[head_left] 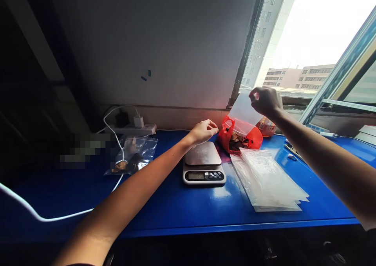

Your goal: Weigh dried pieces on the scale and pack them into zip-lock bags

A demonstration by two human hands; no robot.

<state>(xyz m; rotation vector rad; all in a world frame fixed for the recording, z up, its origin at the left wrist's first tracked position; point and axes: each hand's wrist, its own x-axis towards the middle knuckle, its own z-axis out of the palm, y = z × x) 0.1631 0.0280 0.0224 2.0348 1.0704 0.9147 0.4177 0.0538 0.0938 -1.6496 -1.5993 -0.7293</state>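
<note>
Holding clear bag [244, 109] aloft in right hand [266, 101], aslant over red bag [255, 139] | now pinching narrow with left hand [204, 132], just left of red bag, seemingly empty

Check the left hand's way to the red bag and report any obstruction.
Nothing visible stands between the left hand and the red bag; the hand is just left of it in this view. The translucent plastic bag in the right hand hangs farther right, off that path.

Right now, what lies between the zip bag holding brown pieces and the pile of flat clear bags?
The head view shows the digital scale there, on the blue table; the left forearm also crosses that stretch.
</note>
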